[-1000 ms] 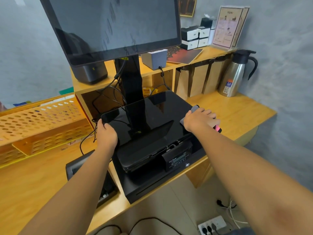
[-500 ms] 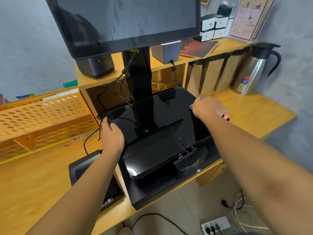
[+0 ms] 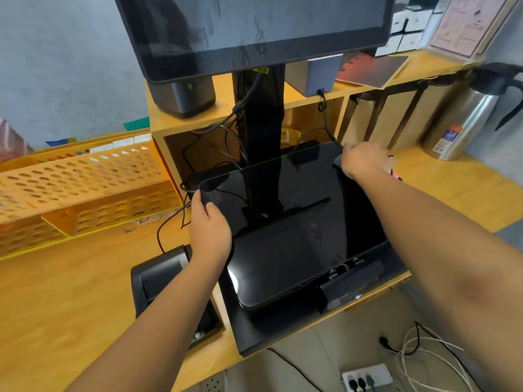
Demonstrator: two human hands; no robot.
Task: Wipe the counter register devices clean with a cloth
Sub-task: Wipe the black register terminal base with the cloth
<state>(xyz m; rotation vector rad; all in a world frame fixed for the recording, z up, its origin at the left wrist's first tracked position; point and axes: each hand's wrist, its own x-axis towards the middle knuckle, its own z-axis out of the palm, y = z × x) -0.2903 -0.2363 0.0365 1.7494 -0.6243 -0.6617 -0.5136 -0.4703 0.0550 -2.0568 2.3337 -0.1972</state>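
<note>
Left hand (image 3: 210,230) grips the near-left edge of the black register screen (image 3: 285,222) mid-frame while the blurry right hand (image 3: 365,162) presses the barely visible cloth (image 3: 394,174) at its far-right corner, so a hard shove could yank those cables (image 3: 226,128) behind.

- You are standing behind a small shop or café sales counter (image 3: 70,301) of yellow wood.
- A register touchscreen (image 3: 285,219) lies tilted on a black cash drawer (image 3: 283,335), beneath a customer-facing display (image 3: 254,26).
- A receipt printer (image 3: 158,278) sits beside them.
- A framed menu card (image 3: 467,24), paper bags (image 3: 396,114) and a steel thermos jug (image 3: 464,117) line the shelf and wall.
</note>
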